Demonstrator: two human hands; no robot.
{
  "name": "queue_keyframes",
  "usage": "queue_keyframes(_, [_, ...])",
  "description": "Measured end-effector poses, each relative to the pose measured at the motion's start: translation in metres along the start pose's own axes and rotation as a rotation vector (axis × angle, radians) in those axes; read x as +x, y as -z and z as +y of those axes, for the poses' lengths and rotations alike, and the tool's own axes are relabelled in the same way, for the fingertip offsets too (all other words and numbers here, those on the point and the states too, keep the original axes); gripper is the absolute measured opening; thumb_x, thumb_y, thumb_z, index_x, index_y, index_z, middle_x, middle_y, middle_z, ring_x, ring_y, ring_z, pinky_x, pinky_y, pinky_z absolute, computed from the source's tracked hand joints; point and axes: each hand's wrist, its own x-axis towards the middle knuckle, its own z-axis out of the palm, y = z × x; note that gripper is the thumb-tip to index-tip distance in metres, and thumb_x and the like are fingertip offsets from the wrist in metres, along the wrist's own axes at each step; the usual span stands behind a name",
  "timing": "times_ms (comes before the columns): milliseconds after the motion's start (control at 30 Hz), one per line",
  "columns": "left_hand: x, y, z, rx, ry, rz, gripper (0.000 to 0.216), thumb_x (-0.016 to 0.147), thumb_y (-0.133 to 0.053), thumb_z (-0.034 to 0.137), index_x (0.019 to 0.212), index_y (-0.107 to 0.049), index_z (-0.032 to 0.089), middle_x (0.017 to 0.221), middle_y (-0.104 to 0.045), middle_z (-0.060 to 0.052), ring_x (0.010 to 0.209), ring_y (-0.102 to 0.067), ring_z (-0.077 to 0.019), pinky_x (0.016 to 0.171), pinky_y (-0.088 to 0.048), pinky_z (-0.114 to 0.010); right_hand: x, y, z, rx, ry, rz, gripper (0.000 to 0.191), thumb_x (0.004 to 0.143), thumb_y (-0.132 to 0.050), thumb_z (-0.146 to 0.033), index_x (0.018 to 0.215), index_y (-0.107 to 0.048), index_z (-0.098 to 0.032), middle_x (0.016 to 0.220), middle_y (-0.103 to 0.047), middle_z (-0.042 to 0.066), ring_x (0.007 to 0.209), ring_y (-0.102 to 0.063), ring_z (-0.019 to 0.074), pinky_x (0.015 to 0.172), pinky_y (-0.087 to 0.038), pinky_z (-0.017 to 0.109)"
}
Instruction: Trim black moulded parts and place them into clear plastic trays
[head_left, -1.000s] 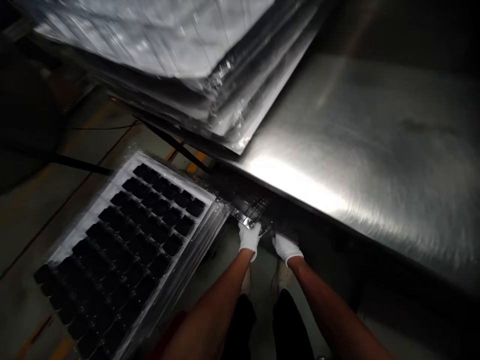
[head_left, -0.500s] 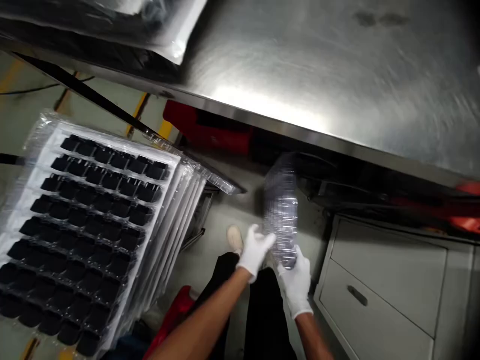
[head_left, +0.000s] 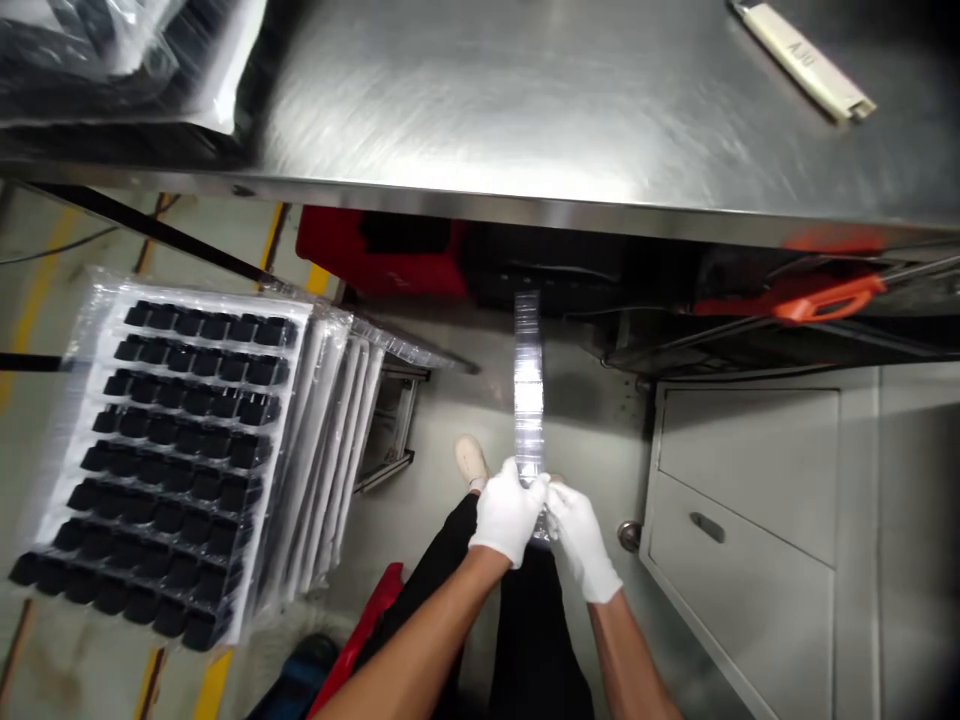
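The clear plastic tray (head_left: 528, 390), showing its broad face a moment ago, now stands edge-on below the desk (head_left: 525, 100) edge, free of it, with the left hand (head_left: 506, 515) and right hand (head_left: 577, 535) clamped together on its near end.
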Motion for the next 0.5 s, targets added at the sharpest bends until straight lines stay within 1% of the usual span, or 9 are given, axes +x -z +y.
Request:
queue_keyframes(67, [-0.004, -0.002, 0.001, 0.078, -0.009, 0.002, 0.031, 0.083, -0.057, 0.045, 0.1, -0.059, 0.02, 0.084, -0.07, -0.011, 0.083, -0.067, -0.0286, 0.075, -0.047, -0.035, 0.001, 0.005, 0.003, 0.029, -0.001, -0.063, 0.046, 0.087, -0.054, -0.058, 0.064, -0.045, -0.019, 0.05, -0.04, -0.007, 0.045, -0.034, 0.0078, 0.048, -0.031, 0.023])
queue_keyframes(133, [-0.006, -0.005, 0.0, 0.132, -0.018, -0.003, 0.034, 0.085, -0.054, 0.046, 0.107, -0.057, 0.019, 0.084, -0.07, -0.011, 0.082, -0.067, -0.0293, 0.073, -0.047, -0.035, 0.001, 0.011, 0.006, 0.034, -0.018, -0.134, 0.049, 0.086, -0.055, -0.059, 0.061, -0.044, -0.018, 0.049, -0.043, -0.007, 0.045, -0.036, 0.0076, 0.047, -0.03, 0.022])
queue_keyframes(233, [-0.007, -0.01, -0.001, 0.193, 0.009, -0.001, 0.04, 0.085, -0.052, 0.041, 0.116, -0.051, 0.017, 0.079, -0.068, -0.012, 0.075, -0.066, -0.0314, 0.069, -0.047, -0.038, 0.0, 0.019, 0.008, 0.011, -0.073, -0.22, 0.05, 0.087, -0.056, -0.058, 0.061, -0.047, -0.017, 0.05, -0.046, -0.006, 0.046, -0.039, 0.0074, 0.047, -0.032, 0.022])
queue_keyframes(300, [-0.008, -0.013, -0.002, 0.209, 0.058, 0.0, 0.045, 0.081, -0.054, 0.036, 0.121, -0.048, 0.015, 0.077, -0.067, -0.013, 0.069, -0.065, -0.0314, 0.066, -0.047, -0.039, 0.0, 0.021, 0.01, -0.015, -0.103, -0.25, 0.046, 0.087, -0.058, -0.055, 0.064, -0.051, -0.016, 0.052, -0.049, -0.006, 0.047, -0.043, 0.0075, 0.048, -0.034, 0.022])
queue_keyframes(367, [-0.009, -0.016, -0.004, 0.203, 0.097, -0.007, 0.057, 0.075, -0.062, 0.032, 0.126, -0.044, 0.015, 0.079, -0.068, -0.014, 0.068, -0.065, -0.0314, 0.066, -0.048, -0.039, 0.001, 0.018, 0.013, -0.044, -0.107, -0.256, 0.041, 0.085, -0.063, -0.05, 0.066, -0.052, -0.015, 0.055, -0.051, -0.006, 0.048, -0.046, 0.0075, 0.05, -0.037, 0.022])
queue_keyframes(433, [-0.01, -0.016, -0.006, 0.179, 0.102, -0.014, 0.068, 0.068, -0.068, 0.029, 0.13, -0.041, 0.016, 0.085, -0.069, -0.015, 0.072, -0.066, -0.0318, 0.068, -0.049, -0.04, 0.004, 0.012, 0.018, -0.074, -0.095, -0.235, 0.038, 0.084, -0.066, -0.044, 0.065, -0.053, -0.014, 0.057, -0.052, -0.005, 0.051, -0.048, 0.0079, 0.053, -0.042, 0.023])
queue_keyframes(500, [-0.012, -0.013, -0.008, 0.135, 0.081, -0.019, 0.069, 0.066, -0.068, 0.024, 0.13, -0.042, 0.017, 0.088, -0.069, -0.015, 0.077, -0.066, -0.0307, 0.073, -0.049, -0.039, 0.006, 0.005, 0.023, -0.099, -0.081, -0.187, 0.037, 0.086, -0.065, -0.042, 0.065, -0.054, -0.014, 0.06, -0.054, -0.005, 0.055, -0.052, 0.0092, 0.058, -0.046, 0.025])
